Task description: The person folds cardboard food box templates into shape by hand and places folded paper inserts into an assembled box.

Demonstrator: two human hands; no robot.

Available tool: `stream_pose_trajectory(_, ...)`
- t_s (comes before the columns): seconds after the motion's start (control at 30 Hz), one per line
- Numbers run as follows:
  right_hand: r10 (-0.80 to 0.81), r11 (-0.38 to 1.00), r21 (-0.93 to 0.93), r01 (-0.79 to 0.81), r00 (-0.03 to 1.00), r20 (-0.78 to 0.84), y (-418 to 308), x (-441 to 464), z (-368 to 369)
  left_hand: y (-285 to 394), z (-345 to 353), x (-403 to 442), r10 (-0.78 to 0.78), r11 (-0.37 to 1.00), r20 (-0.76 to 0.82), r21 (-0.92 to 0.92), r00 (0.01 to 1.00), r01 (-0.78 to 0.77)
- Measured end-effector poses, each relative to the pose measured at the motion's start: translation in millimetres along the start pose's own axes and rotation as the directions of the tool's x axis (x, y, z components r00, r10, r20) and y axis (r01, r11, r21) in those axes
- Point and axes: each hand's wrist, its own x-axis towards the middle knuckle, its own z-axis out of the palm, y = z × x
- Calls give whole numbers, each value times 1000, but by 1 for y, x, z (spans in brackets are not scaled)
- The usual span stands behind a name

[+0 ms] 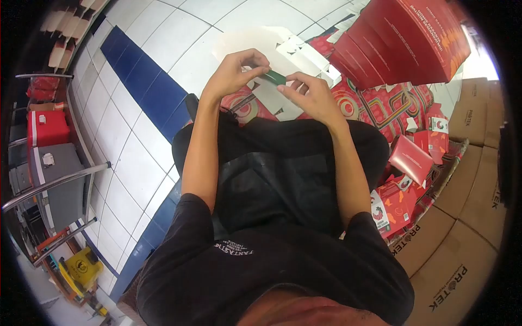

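Note:
A short dark green strip (274, 76) is stretched between my two hands; I cannot make out its exact kind. My left hand (243, 70) pinches its left end between thumb and fingers. The right end is between the thumb and fingers of my right hand (310, 93). Below the strip, an unfolded white cardboard box blank (309, 56) with cut flaps and slots lies on the floor and on a red patterned mat (399, 103). My hands partly cover the blank.
Large red printed boxes (402, 41) stand at the upper right. Smaller red packages (411, 159) lie on the mat beside my right knee, with brown cartons (454, 266) stacked along the right. Left, beyond white tiles, a metal rack (60, 187) holds boxes near a yellow item (81, 267).

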Motion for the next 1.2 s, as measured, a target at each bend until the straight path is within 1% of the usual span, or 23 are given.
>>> stream_pose_trajectory(0.1, -29, 1000, 0, 29, 999, -17, 12, 3, 6, 7, 0, -1, -81, 995, 97, -51, 992, 86)
stream_pose_trajectory(0.2, -110, 994, 5, 110, 994, -8, 23, 6, 16, 4, 6, -2, -116, 993, 111, 45, 987, 112)
stream_pose_trajectory(0.27, -41, 989, 135, 62, 988, -150, 22, 10, 20, 9, 11, -3, 189, 946, -64, 281, 980, -164)
stream_pose_trajectory(0.3, -39, 989, 135, 60, 988, -152, 25, 12, 20, 8, 11, -2, 190, 946, -62, 280, 980, -166)
stream_pose_trajectory(0.37, 123, 910, 412, -40, 977, -176, 25, 16, 17, 3, 8, -1, 182, 951, -93, 271, 979, -151)
stream_pose_trajectory(0.4, 136, 854, 520, -6, 968, -212, 24, 15, 18, -4, 7, 0, 183, 951, -94, 269, 979, -152)
stream_pose_trajectory(0.43, 136, 855, 519, -7, 968, -210, 22, 15, 14, -5, 6, 0, 210, 890, -72, 426, 975, -161)
stream_pose_trajectory(0.47, 123, 872, 489, -25, 978, -169, 21, 14, 10, -7, 4, -1, 233, 804, -46, 571, 971, -166)
stream_pose_trajectory(0.53, 110, 888, 459, -40, 986, -126, 19, 14, 6, 11, 12, -3, 310, 762, -118, 625, 943, -172)
stream_pose_trajectory(0.6, -95, 977, 185, 109, 992, -82, 18, 11, 3, 19, 12, -3, 393, 717, -179, 674, 902, -178)
stream_pose_trajectory(0.67, -90, 975, 195, 104, 993, -82, 19, 12, -1, 12, 2, -3, 137, 802, 76, 577, 988, -156)
stream_pose_trajectory(0.7, -87, 973, 205, 101, 993, -78, 19, 12, -2, 9, 2, -4, 137, 803, 77, 575, 988, -156)
stream_pose_trajectory(0.73, -85, 974, 206, 99, 993, -76, 17, 12, -3, 9, 2, -5, 174, 855, -20, 498, 985, -141)
stream_pose_trajectory(0.8, -191, 882, 365, 297, 935, -299, 10, 13, -6, 9, 1, -5, 199, 899, -121, 418, 972, -132)
stream_pose_trajectory(0.83, -193, 882, 365, 299, 934, -299, 0, 12, -8, 9, 0, -4, 226, 919, -274, 379, 935, -111)
stream_pose_trajectory(0.87, -319, 905, 154, 396, 873, -369, -11, 9, -10, 8, -1, -2, 243, 937, -420, 336, 874, -99)
stream_pose_trajectory(0.9, -450, 883, -68, 464, 796, -406, -17, 7, -11, 7, -2, -1, 245, 936, -419, 338, 874, -100)
stream_pose_trajectory(0.93, -451, 882, -69, 466, 794, -408, -14, 7, -11, 8, -3, 1, 403, 869, -431, 457, 807, -190)
stream_pose_trajectory(0.97, -528, 849, -289, 442, 722, -447, -7, 6, -9, 8, -4, 2, 551, 778, -419, 571, 721, -263)
stream_pose_trajectory(1.0, -607, 782, -493, 381, 647, -462, -3, 5, -8, 8, -4, 2, 552, 777, -417, 571, 722, -265)
stream_pose_trajectory(1.03, -605, 783, -493, 378, 648, -464, -3, 4, -5, 13, -3, 0, 611, 716, -380, 640, 694, -280)
stream_pose_trajectory(1.1, -369, 922, -134, 364, 716, -593, -5, 2, 0, 22, 0, -1, 667, 648, -336, 701, 665, -296)
stream_pose_trajectory(1.2, -386, 894, -60, 443, 697, -604, 0, 11, -3, 25, 0, -2, 671, 599, -273, 747, 689, -288)
